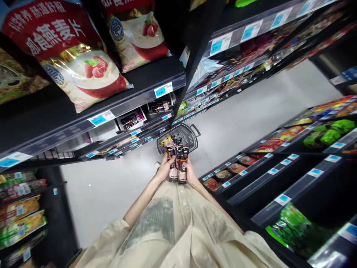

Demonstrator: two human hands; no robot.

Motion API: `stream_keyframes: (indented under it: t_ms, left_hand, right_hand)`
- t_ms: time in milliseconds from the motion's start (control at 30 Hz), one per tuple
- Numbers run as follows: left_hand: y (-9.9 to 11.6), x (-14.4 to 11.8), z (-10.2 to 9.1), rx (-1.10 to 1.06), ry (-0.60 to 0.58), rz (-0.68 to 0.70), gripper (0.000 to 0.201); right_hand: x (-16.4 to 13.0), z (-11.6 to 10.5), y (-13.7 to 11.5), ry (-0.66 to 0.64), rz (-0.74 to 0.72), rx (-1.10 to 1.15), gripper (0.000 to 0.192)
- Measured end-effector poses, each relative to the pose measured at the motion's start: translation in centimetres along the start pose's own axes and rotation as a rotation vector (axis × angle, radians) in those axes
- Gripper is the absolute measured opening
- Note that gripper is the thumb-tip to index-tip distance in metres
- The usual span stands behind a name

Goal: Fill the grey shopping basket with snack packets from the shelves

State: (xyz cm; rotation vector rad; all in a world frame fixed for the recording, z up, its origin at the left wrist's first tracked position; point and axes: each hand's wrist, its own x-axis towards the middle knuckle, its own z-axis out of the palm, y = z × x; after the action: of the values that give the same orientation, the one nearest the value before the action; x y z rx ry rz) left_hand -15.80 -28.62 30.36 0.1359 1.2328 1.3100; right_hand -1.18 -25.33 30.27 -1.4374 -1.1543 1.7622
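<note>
My left hand (166, 166) is closed round a narrow dark sachet (173, 173) with a pale lower part, its thumb lying across the front. Beside it, my right hand (190, 171) grips similar dark sachets (182, 174) by their right edge. Both bundles are held upright side by side in front of my body; how many are stacked is hidden. Beyond them on the floor stands a grey shopping basket (192, 139) with a handle. Yellow and purple packets (166, 143) show inside it, partly covered by the sachets.
Bags of oatmeal (92, 70) fill the upper left shelf (145, 83). Below it, an open box (134, 118) holds dark sachets. To the right, a shelf unit (267, 178) carries bowl noodles (223, 175) and green bags (292, 227). Pale floor (245, 123) runs along the aisle.
</note>
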Motion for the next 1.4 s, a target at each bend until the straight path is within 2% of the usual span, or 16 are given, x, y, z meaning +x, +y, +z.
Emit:
stream_keyframes:
  t_ms: [67, 133, 233, 333, 433, 500, 600, 700, 767, 900, 1033, 1167, 1233, 1300, 1400]
  left_hand:
    - [-0.3, -0.5, 0.6, -0.077, 0.035, 0.023, 0.052]
    - [-0.3, -0.9, 1.0, -0.084, 0.024, 0.063, 0.052]
    - [0.0, -1.3, 1.0, 0.04, -0.032, 0.088, 0.057]
    - [0.2, -1.5, 0.9, 0.168, -0.017, 0.095, 0.062]
    - [0.1, -1.3, 0.9, 0.098, 0.012, 0.054, 0.058]
    - [0.0, -1.1, 0.7, -0.024, 0.031, -0.037, 0.057]
    - [0.1, -0.9, 0.1, -0.155, 0.077, -0.15, 0.056]
    - [0.4, -0.9, -0.4, -0.21, 0.044, -0.165, 0.051]
    - [0.4, -1.1, -0.6, -0.224, 0.031, -0.166, 0.05]
    - [0.3, -1.4, -0.5, -0.175, 0.004, -0.181, 0.054]
    - [0.0, -1.7, -0.2, -0.074, -0.074, -0.126, 0.049]
    - [0.0, -2.0, -0.7, -0.073, -0.011, -0.148, 0.048]
    - [0.1, -2.2, -1.5, -0.134, 0.01, -0.184, 0.045]
    - [0.4, -2.5, -2.7, -0.221, 0.014, -0.204, 0.042]
    - [0.8, -3.5, -5.2, -0.353, 0.011, -0.192, 0.042]
  right_hand:
    - [0.0, 0.0, 0.2, 0.036, -0.01, 0.026, 0.035]
    - [0.0, 0.0, 0.0, 0.036, -0.033, 0.006, 0.039]
    - [-0.1, 0.2, -0.6, 0.024, -0.116, -0.063, 0.057]
    - [-0.3, 0.6, -1.1, 0.096, -0.152, -0.147, 0.059]
    - [-0.6, 0.7, -1.5, 0.109, -0.093, -0.148, 0.062]
    - [-0.9, 0.5, -1.7, 0.077, -0.032, -0.033, 0.062]
    - [-1.3, 0.1, -2.0, 0.052, 0.068, 0.177, 0.045]
    - [-1.4, -0.2, -2.5, 0.019, 0.165, 0.303, 0.032]
    - [-1.3, -0.4, -2.6, 0.014, 0.19, 0.333, 0.033]
    - [-1.0, -0.6, -2.4, 0.032, 0.169, 0.25, 0.039]
    - [-1.0, -0.5, -2.2, -0.034, 0.123, 0.19, 0.043]
    - [-1.6, -0.9, -2.8, -0.14, 0.291, 0.261, 0.049]
    - [-1.8, -1.3, -3.1, -0.224, 0.396, 0.284, 0.055]
    - [-1.6, -1.6, -3.1, -0.298, 0.44, 0.254, 0.056]
    - [0.1, -0.7, -3.0, -0.396, 0.298, 0.086, 0.046]
